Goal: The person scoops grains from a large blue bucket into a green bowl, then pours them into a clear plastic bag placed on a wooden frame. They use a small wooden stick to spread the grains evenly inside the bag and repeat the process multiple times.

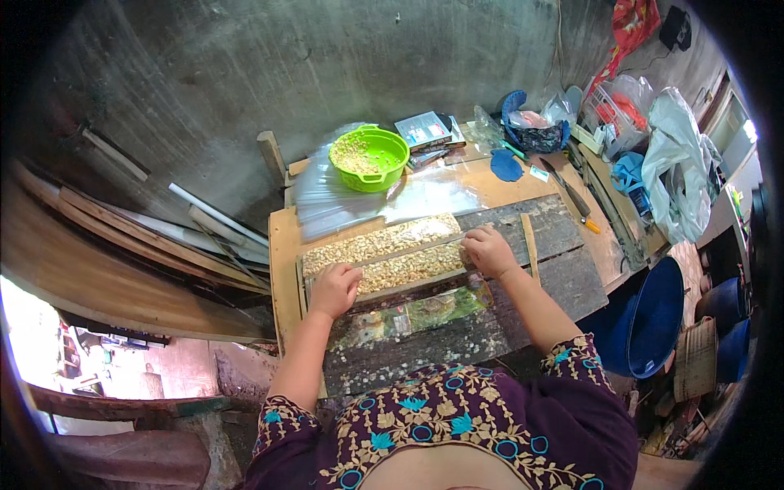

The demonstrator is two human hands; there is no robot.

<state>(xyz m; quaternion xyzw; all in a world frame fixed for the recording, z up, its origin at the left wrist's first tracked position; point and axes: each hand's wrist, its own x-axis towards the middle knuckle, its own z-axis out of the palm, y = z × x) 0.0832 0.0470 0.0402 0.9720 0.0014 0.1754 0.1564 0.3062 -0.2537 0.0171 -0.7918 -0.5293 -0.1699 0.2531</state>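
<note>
Two long flat strips of pale soybean-like pieces lie side by side on a dark wooden board [555,278], apparently in clear plastic. The far strip [384,242] lies untouched. At the left end of the near strip [412,268] is my left hand [336,289], its fingers curled in and pressed together at the edge. My right hand [488,250] pinches at the right end of the same strip, fingertips bent down. What exactly the fingertips hold is partly hidden. Closer to me rests a printed, see-through plastic wrapper [433,313], with pale crumbs scattered on the board beside it.
A green basin [371,175] with loose pale pieces stands behind on clear plastic sheets [327,200]. Right of it are boxes [423,131], a blue flat piece [506,165] and a knife [576,200]. A wooden stick [530,245] lies on the board. Blue tubs [653,318] stand lower right.
</note>
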